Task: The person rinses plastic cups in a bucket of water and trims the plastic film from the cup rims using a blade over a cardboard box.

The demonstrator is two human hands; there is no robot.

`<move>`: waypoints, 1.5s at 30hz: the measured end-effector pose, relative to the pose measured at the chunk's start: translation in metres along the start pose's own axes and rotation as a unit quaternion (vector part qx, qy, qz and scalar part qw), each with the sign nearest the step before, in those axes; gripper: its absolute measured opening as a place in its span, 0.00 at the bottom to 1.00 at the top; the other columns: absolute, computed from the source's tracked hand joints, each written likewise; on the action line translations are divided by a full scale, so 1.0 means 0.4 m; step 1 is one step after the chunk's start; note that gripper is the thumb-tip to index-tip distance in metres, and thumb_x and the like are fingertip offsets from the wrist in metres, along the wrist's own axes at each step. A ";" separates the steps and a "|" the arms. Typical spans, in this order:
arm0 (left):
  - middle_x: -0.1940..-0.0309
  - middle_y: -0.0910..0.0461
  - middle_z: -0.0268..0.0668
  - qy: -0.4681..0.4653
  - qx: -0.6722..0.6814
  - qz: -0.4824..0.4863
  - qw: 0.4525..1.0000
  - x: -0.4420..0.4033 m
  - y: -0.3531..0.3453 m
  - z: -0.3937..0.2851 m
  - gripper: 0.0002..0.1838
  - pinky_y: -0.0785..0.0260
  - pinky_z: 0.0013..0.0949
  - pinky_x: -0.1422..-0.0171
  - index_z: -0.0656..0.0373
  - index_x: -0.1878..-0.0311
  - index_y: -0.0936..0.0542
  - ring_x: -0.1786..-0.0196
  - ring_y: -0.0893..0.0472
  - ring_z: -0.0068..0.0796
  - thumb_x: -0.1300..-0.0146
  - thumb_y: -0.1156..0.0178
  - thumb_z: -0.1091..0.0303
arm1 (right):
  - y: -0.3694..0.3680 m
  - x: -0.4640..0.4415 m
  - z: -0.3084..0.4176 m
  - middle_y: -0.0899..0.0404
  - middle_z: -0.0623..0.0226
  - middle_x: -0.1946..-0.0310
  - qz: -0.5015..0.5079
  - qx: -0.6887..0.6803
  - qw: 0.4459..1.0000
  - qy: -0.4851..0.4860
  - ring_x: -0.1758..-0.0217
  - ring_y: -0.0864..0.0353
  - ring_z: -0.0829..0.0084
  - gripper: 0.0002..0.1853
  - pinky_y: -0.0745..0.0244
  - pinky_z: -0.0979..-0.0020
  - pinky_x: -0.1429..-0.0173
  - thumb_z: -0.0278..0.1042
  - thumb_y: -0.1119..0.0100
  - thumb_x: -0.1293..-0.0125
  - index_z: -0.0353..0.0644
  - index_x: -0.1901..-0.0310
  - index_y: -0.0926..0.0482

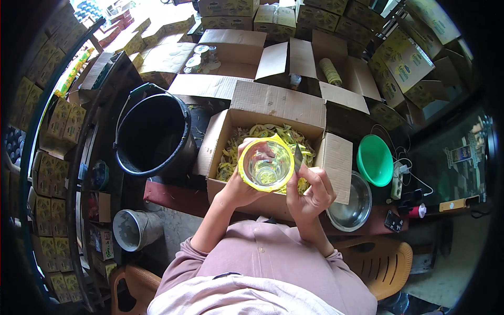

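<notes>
A clear cup with a yellow rim (pixel 266 164) is tilted so that its open mouth faces the camera. Wrapped round its left side is my left hand (pixel 239 184). My right hand (pixel 311 195) pinches a small dark blade (pixel 297 157) upright against the right edge of the rim. Behind and below the cup stands an open cardboard box (pixel 278 100) holding many yellow strips (pixel 227 160).
A black bucket (pixel 152 136) stands left of the box, a grey bucket (pixel 137 230) below it. At the right are a green bowl (pixel 374 160), a metal bowl (pixel 357 202) and a power strip (pixel 397 184). Open cartons (pixel 236 52) line the back.
</notes>
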State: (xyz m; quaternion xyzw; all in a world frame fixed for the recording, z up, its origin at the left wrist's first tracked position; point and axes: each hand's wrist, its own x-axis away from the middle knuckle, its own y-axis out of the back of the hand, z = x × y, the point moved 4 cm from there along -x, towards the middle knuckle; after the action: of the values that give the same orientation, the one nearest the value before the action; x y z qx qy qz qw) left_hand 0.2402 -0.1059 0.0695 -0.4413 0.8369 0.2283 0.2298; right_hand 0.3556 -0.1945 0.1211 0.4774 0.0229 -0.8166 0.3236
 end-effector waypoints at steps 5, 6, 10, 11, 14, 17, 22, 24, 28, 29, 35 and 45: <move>0.49 0.41 0.42 0.009 0.006 0.004 1.000 0.003 -0.008 0.003 0.44 0.38 0.37 0.42 0.60 0.43 0.42 0.45 0.36 0.39 0.64 0.27 0.68 | 0.009 -0.005 -0.008 0.23 0.65 0.76 0.008 -0.003 1.000 -0.011 0.75 0.22 0.73 0.14 0.26 0.75 0.69 0.18 0.38 0.55 0.38 0.63 0.21; 0.49 0.41 0.43 0.004 -0.003 0.007 1.000 0.002 -0.007 0.001 0.44 0.39 0.37 0.42 0.60 0.43 0.42 0.44 0.37 0.40 0.64 0.27 0.67 | 0.010 -0.007 -0.011 0.23 0.64 0.76 0.013 -0.006 1.000 -0.015 0.75 0.22 0.73 0.14 0.26 0.75 0.70 0.18 0.38 0.55 0.38 0.63 0.21; 0.49 0.41 0.40 -0.067 -0.099 0.056 0.991 -0.013 -0.009 -0.031 0.44 0.37 0.35 0.43 0.59 0.43 0.39 0.43 0.37 0.35 0.65 0.26 0.70 | 0.011 -0.016 -0.018 0.24 0.64 0.77 0.012 -0.013 1.000 -0.002 0.75 0.22 0.73 0.14 0.27 0.75 0.70 0.17 0.38 0.55 0.37 0.63 0.21; 0.49 0.41 0.40 -0.061 -0.090 0.054 0.993 -0.011 -0.010 -0.029 0.43 0.37 0.35 0.42 0.58 0.43 0.39 0.43 0.37 0.35 0.65 0.26 0.69 | 0.011 -0.019 -0.020 0.24 0.64 0.77 0.013 -0.019 1.000 -0.005 0.75 0.22 0.73 0.14 0.27 0.75 0.70 0.17 0.39 0.55 0.37 0.63 0.21; 0.47 0.42 0.40 -0.034 -0.084 0.062 0.994 -0.002 -0.011 -0.031 0.45 0.37 0.35 0.42 0.57 0.41 0.40 0.42 0.37 0.35 0.65 0.26 0.69 | 0.013 -0.019 -0.040 0.24 0.64 0.78 -0.002 -0.050 0.998 -0.025 0.76 0.22 0.74 0.12 0.28 0.76 0.71 0.17 0.39 0.55 0.37 0.65 0.21; 0.46 0.42 0.39 0.093 0.211 0.016 0.973 0.011 -0.024 -0.001 0.47 0.38 0.37 0.40 0.60 0.39 0.44 0.43 0.35 0.34 0.62 0.27 0.66 | 0.020 -0.012 -0.040 0.24 0.65 0.78 -0.017 -0.062 0.996 -0.057 0.77 0.22 0.74 0.10 0.28 0.76 0.72 0.18 0.38 0.55 0.37 0.67 0.21; 0.49 0.38 0.37 0.111 0.263 -0.004 0.958 -0.002 -0.027 -0.011 0.46 0.35 0.33 0.44 0.60 0.39 0.44 0.46 0.33 0.28 0.61 0.27 0.68 | 0.027 -0.005 -0.003 0.24 0.65 0.79 -0.018 -0.032 0.999 -0.008 0.78 0.23 0.75 0.10 0.28 0.76 0.74 0.18 0.38 0.55 0.36 0.67 0.22; 0.50 0.38 0.37 0.117 0.273 -0.015 0.955 -0.003 -0.026 -0.016 0.45 0.35 0.33 0.43 0.61 0.39 0.44 0.46 0.33 0.28 0.61 0.27 0.67 | 0.025 0.002 0.005 0.24 0.66 0.78 -0.019 -0.034 0.999 0.002 0.78 0.23 0.75 0.10 0.28 0.76 0.73 0.18 0.38 0.55 0.36 0.67 0.22; 0.49 0.39 0.37 0.099 0.169 0.004 0.981 0.008 -0.018 -0.003 0.45 0.35 0.33 0.43 0.60 0.40 0.44 0.46 0.32 0.28 0.60 0.28 0.69 | 0.018 0.001 0.014 0.24 0.66 0.78 -0.016 -0.035 0.999 0.013 0.77 0.23 0.75 0.11 0.27 0.76 0.72 0.18 0.39 0.55 0.36 0.66 0.21; 0.49 0.39 0.37 0.097 0.166 0.008 0.981 0.010 -0.019 -0.004 0.44 0.35 0.33 0.43 0.60 0.40 0.44 0.45 0.32 0.28 0.60 0.28 0.69 | 0.019 0.002 0.014 0.24 0.66 0.78 -0.015 -0.032 0.999 0.011 0.77 0.23 0.75 0.11 0.27 0.76 0.72 0.18 0.39 0.55 0.36 0.66 0.21; 0.47 0.42 0.38 0.060 0.120 0.026 0.991 0.006 -0.020 -0.009 0.44 0.34 0.35 0.42 0.59 0.39 0.43 0.44 0.33 0.31 0.61 0.29 0.73 | 0.019 0.003 0.011 0.24 0.66 0.77 -0.014 0.000 1.000 0.014 0.77 0.23 0.75 0.12 0.27 0.77 0.72 0.18 0.38 0.55 0.36 0.65 0.21; 0.45 0.43 0.40 0.052 0.018 0.038 0.998 0.017 -0.010 0.012 0.44 0.35 0.34 0.41 0.60 0.40 0.42 0.42 0.36 0.34 0.62 0.29 0.73 | 0.015 -0.003 0.008 0.23 0.65 0.77 0.010 0.001 1.000 -0.001 0.77 0.23 0.73 0.13 0.27 0.76 0.71 0.17 0.39 0.56 0.37 0.65 0.21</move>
State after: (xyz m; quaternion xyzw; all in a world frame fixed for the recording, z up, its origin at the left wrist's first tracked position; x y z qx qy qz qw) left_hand 0.2409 -0.1094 0.0610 -0.4165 0.8676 0.1989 0.1852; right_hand 0.3570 -0.1999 0.1253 0.4769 0.0172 -0.8139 0.3315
